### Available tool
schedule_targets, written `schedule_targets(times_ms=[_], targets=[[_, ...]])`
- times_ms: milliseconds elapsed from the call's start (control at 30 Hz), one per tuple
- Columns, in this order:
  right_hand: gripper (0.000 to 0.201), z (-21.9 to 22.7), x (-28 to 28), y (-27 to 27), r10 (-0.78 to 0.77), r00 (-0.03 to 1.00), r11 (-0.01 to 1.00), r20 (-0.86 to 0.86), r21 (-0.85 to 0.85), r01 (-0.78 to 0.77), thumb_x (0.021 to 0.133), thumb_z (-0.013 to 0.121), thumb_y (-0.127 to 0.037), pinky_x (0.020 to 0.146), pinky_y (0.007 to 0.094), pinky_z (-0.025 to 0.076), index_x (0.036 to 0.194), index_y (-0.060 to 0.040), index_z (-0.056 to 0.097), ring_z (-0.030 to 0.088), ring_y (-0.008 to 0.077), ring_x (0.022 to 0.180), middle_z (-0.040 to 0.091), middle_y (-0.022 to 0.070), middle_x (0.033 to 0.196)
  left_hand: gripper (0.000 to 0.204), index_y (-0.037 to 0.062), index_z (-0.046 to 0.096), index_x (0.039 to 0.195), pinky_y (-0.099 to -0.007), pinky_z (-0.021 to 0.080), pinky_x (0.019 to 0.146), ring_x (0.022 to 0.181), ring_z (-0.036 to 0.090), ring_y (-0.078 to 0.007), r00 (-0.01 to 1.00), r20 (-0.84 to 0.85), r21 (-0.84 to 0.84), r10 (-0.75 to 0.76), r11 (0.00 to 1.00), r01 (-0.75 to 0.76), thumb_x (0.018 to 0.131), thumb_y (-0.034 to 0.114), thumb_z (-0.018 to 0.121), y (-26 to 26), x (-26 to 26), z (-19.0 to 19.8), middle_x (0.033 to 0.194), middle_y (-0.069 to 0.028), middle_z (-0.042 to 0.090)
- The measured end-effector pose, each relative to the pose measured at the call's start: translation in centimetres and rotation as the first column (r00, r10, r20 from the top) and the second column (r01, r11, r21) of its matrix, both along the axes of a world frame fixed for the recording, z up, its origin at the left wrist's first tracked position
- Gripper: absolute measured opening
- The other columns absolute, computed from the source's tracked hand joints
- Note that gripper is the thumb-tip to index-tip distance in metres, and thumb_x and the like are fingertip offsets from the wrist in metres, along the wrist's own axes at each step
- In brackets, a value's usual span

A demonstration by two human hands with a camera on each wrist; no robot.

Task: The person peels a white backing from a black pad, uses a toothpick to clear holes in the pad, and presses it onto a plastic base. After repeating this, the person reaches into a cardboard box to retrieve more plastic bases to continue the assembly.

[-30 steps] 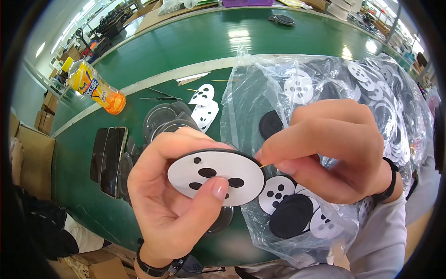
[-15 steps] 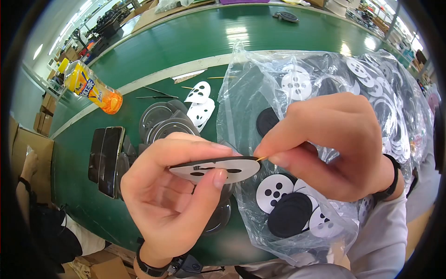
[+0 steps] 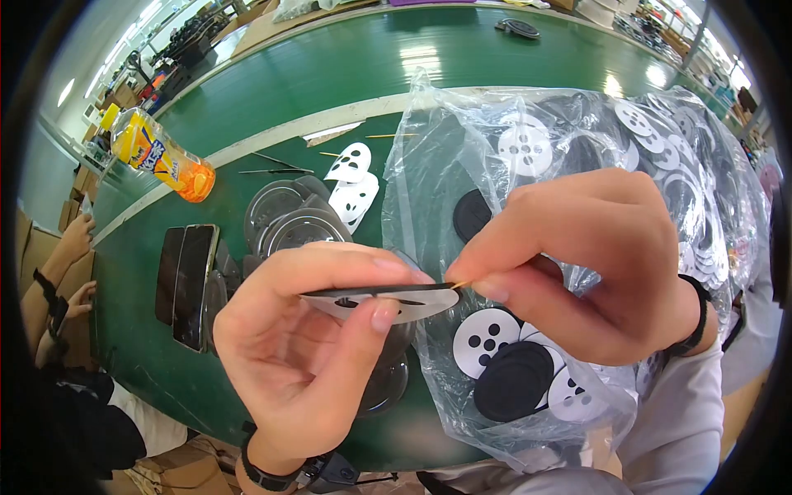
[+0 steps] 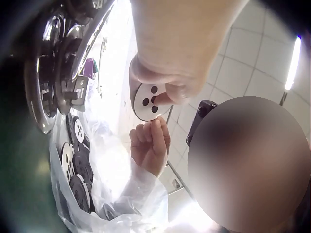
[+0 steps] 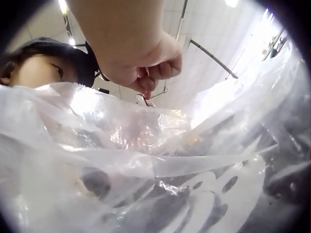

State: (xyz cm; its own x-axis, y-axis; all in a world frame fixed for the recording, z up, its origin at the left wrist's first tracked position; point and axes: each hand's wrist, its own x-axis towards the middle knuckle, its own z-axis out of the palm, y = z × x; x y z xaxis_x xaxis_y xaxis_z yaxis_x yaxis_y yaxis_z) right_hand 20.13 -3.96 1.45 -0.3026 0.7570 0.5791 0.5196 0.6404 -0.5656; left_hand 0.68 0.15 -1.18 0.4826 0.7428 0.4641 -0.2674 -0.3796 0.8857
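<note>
My left hand holds a thin round disc by its faces, thumb below and fingers above. It has a black edge and a white face with black round spots, and is tipped nearly edge-on in the head view. Between thumb and forefinger, my right hand pinches a thin yellowish stick, its tip at the disc's right edge. The left wrist view shows the spotted face of the disc with the right fingertips close by its rim. In the right wrist view, plastic film covers much of the scene.
A clear plastic bag of spotted discs lies at right, with black discs near its mouth. Clear round plastic pieces, white cutouts, tweezers, two phones and a drink bottle lie left. Another person's hands show far left.
The disc has turned from face-up to the camera to nearly edge-on. The stick stays pinched at its edge. Another person's arms have come into view at the left.
</note>
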Motion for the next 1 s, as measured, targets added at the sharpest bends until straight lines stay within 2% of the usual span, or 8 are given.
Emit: schedule_targets(times_ms=[267, 400, 500, 667, 800, 900, 967, 1000], targets=[[0.011, -0.3, 0.3, 0.4, -0.096, 0.945, 0.968, 0.312, 0.252, 0.015, 0.065, 0.064, 0.000, 0.038, 0.0258, 0.032, 0.076, -0.0002, 0.061, 0.044, 0.0159, 0.041, 0.055, 0.0054, 0.058, 0.024, -0.0048, 0.052, 0.101, -0.0247, 0.044, 0.076, 0.084, 0.057, -0.0138, 0.993, -0.015, -0.136, 0.116, 0.984, -0.117, 0.078, -0.004, 0.059, -1.1, 0.5, -0.4, 0.093, -0.0117, 0.059], [0.018, -0.7, -0.4, 0.4, -0.152, 0.967, 0.937, 0.207, 0.342, 0.074, 0.065, 0.071, -0.007, 0.038, 0.0263, 0.029, 0.076, -0.0007, 0.058, 0.041, 0.0158, 0.041, 0.051, 0.0042, 0.055, 0.021, -0.0041, 0.052, 0.099, -0.0228, 0.044, 0.074, 0.083, 0.056, -0.0124, 0.982, 0.001, -0.194, 0.191, 0.963, -0.187, 0.079, -0.004, 0.059, -1.7, 1.1, -0.5, 0.091, -0.0101, 0.060], [0.025, -0.6, -0.2, 0.3, -0.184, 0.951, 0.926, 0.249, 0.367, 0.084, 0.062, 0.075, -0.013, 0.038, 0.0270, 0.027, 0.073, -0.0025, 0.055, 0.041, 0.0157, 0.041, 0.048, 0.0031, 0.054, 0.022, -0.0093, 0.055, 0.099, -0.0204, 0.046, 0.063, 0.078, 0.057, -0.0118, 0.969, 0.176, -0.171, 0.175, 0.975, -0.145, 0.078, -0.012, 0.056, -1.5, 1.2, -1.3, 0.091, -0.0122, 0.060], [0.024, -1.1, -0.5, 0.5, -0.226, 0.942, 0.891, 0.247, 0.444, 0.097, 0.061, 0.075, -0.014, 0.036, 0.0275, 0.025, 0.066, -0.0057, 0.053, 0.038, 0.0152, 0.039, 0.046, 0.0022, 0.053, 0.022, -0.0035, 0.053, 0.097, -0.0198, 0.044, 0.071, 0.078, 0.056, -0.0099, 0.982, -0.053, -0.062, 0.184, 0.980, -0.187, 0.077, -0.006, 0.061, -1.6, 0.9, -1.0, 0.086, -0.0066, 0.058], [0.025, -1.0, -0.5, 0.3, -0.237, 0.931, 0.900, 0.277, 0.424, 0.102, 0.056, 0.075, -0.012, 0.037, 0.0272, 0.024, 0.062, -0.0061, 0.052, 0.037, 0.0148, 0.038, 0.045, 0.0021, 0.053, 0.024, -0.0040, 0.053, 0.097, -0.0222, 0.044, 0.074, 0.081, 0.056, -0.0115, 0.990, -0.074, -0.062, 0.122, 0.990, -0.127, 0.075, -0.007, 0.062, -1.6, 0.7, -0.9, 0.089, -0.0080, 0.058], [0.024, -1.0, -0.6, 0.2, -0.325, 0.890, 0.801, 0.320, 0.593, 0.079, 0.050, 0.071, -0.011, 0.037, 0.0260, 0.021, 0.061, -0.0058, 0.051, 0.035, 0.0134, 0.039, 0.043, 0.0005, 0.053, 0.023, -0.0046, 0.053, 0.097, -0.0238, 0.043, 0.075, 0.084, 0.055, -0.0127, 0.995, -0.061, 0.060, 0.073, 0.996, -0.069, 0.077, -0.001, 0.062, -1.5, 0.9, -0.1, 0.093, -0.0101, 0.056], [0.022, -0.7, -0.7, -0.2, -0.314, 0.869, 0.780, 0.382, 0.625, 0.007, 0.046, 0.065, -0.010, 0.039, 0.0249, 0.018, 0.061, -0.0059, 0.049, 0.033, 0.0116, 0.040, 0.041, -0.0012, 0.052, 0.018, -0.0037, 0.052, 0.092, -0.0229, 0.040, 0.071, 0.081, 0.052, -0.0116, 1.000, -0.030, -0.185, 0.008, 0.983, -0.014, 0.079, 0.006, 0.060, -1.4, 0.6, 0.5, 0.089, -0.0087, 0.053], [0.022, -0.9, -0.7, -0.2, -0.312, 0.870, 0.780, 0.381, 0.626, 0.006, 0.046, 0.065, -0.010, 0.039, 0.0249, 0.018, 0.061, -0.0059, 0.049, 0.033, 0.0116, 0.040, 0.041, -0.0012, 0.052, 0.018, -0.0037, 0.052, 0.092, -0.0229, 0.040, 0.071, 0.081, 0.052, -0.0116, 0.999, -0.031, -0.185, 0.010, 0.983, -0.016, 0.079, 0.006, 0.060, -1.2, 0.4, 0.5, 0.089, -0.0087, 0.053]])
